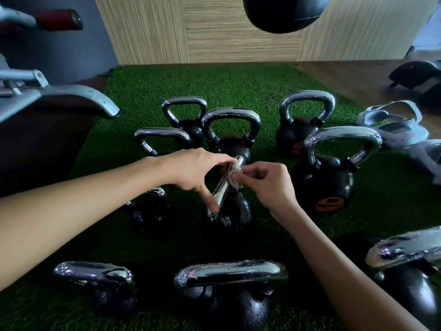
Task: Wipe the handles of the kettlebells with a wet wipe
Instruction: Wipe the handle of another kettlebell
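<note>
Several black kettlebells with chrome handles stand on green artificial turf [238,82]. In the middle, a small kettlebell [238,211] has its chrome handle [223,192] seen nearly end-on. My left hand [198,170] grips that handle, thumb low on its near leg and fingers over its top. My right hand [267,182] pinches a crumpled white wet wipe [235,174] against the top of the same handle. The handles in the front row, such as the wet middle one [231,271], carry water drops.
A grey metal machine arm [78,96] juts in at the left. A black punching ball [284,13] hangs overhead at the back. Grey-white kettlebells [393,125] lie at the right edge of the turf. Wood floor and a wood-panel wall lie beyond.
</note>
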`<state>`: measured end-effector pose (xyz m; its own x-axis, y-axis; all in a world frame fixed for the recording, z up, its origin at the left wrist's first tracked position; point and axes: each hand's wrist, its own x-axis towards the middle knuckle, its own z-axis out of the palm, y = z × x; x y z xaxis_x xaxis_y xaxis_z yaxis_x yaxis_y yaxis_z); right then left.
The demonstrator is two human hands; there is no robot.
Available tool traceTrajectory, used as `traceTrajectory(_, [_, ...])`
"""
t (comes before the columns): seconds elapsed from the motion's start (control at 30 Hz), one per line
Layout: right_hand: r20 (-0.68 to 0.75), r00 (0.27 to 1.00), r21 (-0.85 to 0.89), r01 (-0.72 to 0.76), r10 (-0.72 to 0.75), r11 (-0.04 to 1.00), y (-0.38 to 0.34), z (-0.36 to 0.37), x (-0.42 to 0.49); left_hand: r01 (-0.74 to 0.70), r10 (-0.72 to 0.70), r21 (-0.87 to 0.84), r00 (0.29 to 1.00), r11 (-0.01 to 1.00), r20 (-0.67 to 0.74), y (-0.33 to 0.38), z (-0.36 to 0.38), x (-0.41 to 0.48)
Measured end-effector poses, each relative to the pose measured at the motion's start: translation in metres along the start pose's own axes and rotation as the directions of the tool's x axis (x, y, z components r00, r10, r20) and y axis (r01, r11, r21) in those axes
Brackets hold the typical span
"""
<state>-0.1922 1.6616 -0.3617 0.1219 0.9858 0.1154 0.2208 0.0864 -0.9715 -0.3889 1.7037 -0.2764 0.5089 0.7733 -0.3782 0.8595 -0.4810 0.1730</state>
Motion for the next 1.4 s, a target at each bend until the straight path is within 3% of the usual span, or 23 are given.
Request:
traceTrajectory(0.17, [0.253, 0.967, 0.058, -0.023, 0.008, 0.998, 0.004, 0.002, -0.032, -0.029, 0.027, -0.039, 0.999, 0.999, -0.033, -0.002, 0.004, -0.002])
traceTrajectory(0.4, [0.297, 0.955, 0.064, 0.006, -0.025, 0.998, 0.007, 0.003, -0.030, 0.017, -0.018, -0.027, 0.999, 1.000, -0.039, -0.001, 0.006, -0.009])
traceTrajectory(0.57, [0.360, 0.932, -0.168, 0.114, -0.047, 0.979, 0.025, 0.005, -0.035, -0.002, -0.004, -0.077, 0.997, 0.997, -0.071, -0.005, 0.011, -0.014])
traceTrajectory(0.67, [0.351, 0.926, -0.257, 0.237, -0.138, 0.937, 0.026, 0.004, -0.036, -0.016, 0.007, -0.084, 0.994, 0.996, -0.105, -0.005, 0.015, -0.016])
traceTrajectory(0.77, [0.319, 0.941, -0.191, 0.183, -0.115, 0.964, 0.028, 0.004, -0.036, -0.038, 0.024, -0.113, 0.991, 0.993, -0.129, -0.006, 0.019, -0.018])
traceTrajectory(0.87, [0.330, 0.938, -0.272, 0.198, -0.101, 0.942, 0.038, 0.004, -0.032, -0.055, 0.034, -0.144, 0.989, 0.988, -0.145, -0.011, 0.023, -0.017])
traceTrajectory(1.0, [0.174, 0.980, -0.252, 0.134, -0.092, 0.958, 0.046, 0.006, -0.024, -0.072, 0.045, -0.156, 0.985, 0.985, -0.167, -0.015, 0.030, -0.020])
traceTrajectory(1.23, [0.563, 0.821, -0.385, 0.362, -0.094, 0.849, 0.050, 0.004, -0.013, -0.130, 0.071, -0.201, 0.958, 0.971, -0.276, -0.024, 0.043, -0.022])
traceTrajectory(1.3, [0.590, 0.799, -0.380, 0.397, -0.111, 0.835, 0.049, 0.000, -0.008, -0.158, 0.084, -0.224, 0.948, 0.962, -0.307, -0.023, 0.045, -0.022])
traceTrajectory(1.4, [0.549, 0.824, -0.326, 0.361, -0.136, 0.874, 0.048, 0.003, -0.007, -0.184, 0.091, -0.242, 0.933, 0.953, -0.349, -0.026, 0.049, -0.022])
